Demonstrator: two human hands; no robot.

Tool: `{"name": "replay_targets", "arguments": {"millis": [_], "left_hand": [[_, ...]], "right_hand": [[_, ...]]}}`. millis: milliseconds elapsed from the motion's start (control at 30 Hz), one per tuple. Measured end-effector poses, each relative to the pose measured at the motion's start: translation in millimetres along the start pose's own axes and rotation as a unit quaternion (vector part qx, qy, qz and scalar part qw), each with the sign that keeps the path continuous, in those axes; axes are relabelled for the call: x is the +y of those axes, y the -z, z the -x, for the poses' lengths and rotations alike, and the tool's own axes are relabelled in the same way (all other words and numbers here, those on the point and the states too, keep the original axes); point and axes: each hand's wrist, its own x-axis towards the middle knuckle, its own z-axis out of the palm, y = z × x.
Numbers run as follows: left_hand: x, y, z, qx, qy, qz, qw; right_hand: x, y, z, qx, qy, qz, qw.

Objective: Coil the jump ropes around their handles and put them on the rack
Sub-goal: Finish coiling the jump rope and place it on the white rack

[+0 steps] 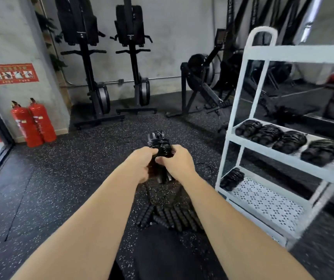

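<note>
A black jump rope (159,145), its cord wound around its two handles, is held up in front of me over the floor. My left hand (142,163) grips the handles from the left and my right hand (177,161) grips them from the right, fingers curled over the coils. The handle ends stick out below my hands. Several loose black jump rope handles (170,218) lie on the floor between my arms. The white rack (240,138) stands to the right, with several coiled ropes (287,139) on its middle shelf and one coiled rope (231,178) on the lower shelf.
Two red fire extinguishers (33,123) stand at the left wall. Upright black exercise machines (93,63) line the back wall, and a rowing machine (202,77) sits behind the rack. The floor is dark speckled rubber (71,168). My dark-clothed legs are at the bottom.
</note>
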Motion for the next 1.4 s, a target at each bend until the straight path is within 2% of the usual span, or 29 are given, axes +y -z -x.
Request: {"name": "replay_targets", "arguments": {"millis": [400,600,700,767,867,933,1067,1233,1400], "left_hand": [[-5.2,-104.8,0.8,-0.111,0.017,-0.047,0.993],[-39.0,-157.1,-28.6,-0.115,0.042,-0.059,0.991],[-59.5,-181.3,-49.4,-0.107,0.054,-0.075,0.990],[-74.5,-197.1,-65.6,-0.115,0.065,-0.085,0.988],[-89.1,-218.4,-81.2,-0.148,0.063,-0.102,0.982],[-94.4,-230.6,-88.9,-0.166,0.053,-0.122,0.977],[-109.4,-255.8,-111.5,-0.184,0.031,-0.181,0.966],[-129.2,-275.9,-137.1,-0.200,0.025,-0.206,0.958],[-141.3,-284.5,-155.6,-0.203,0.016,-0.266,0.942]], "right_hand": [[46.0,85.9,4.9,0.078,-0.056,0.037,0.995],[100.9,106.8,-8.0,0.093,-0.147,-0.005,0.985],[136.1,113.8,-19.6,0.111,-0.178,-0.062,0.976],[160.2,117.5,-28.5,0.127,-0.220,-0.128,0.959],[201.0,118.2,-41.7,0.165,-0.286,-0.231,0.915],[226.6,116.5,-52.9,0.189,-0.317,-0.266,0.890],[266.3,120.8,-75.4,0.230,-0.385,-0.279,0.849],[304.8,123.0,-97.5,0.271,-0.406,-0.309,0.816],[329.9,115.2,-111.9,0.286,-0.429,-0.287,0.808]]}}
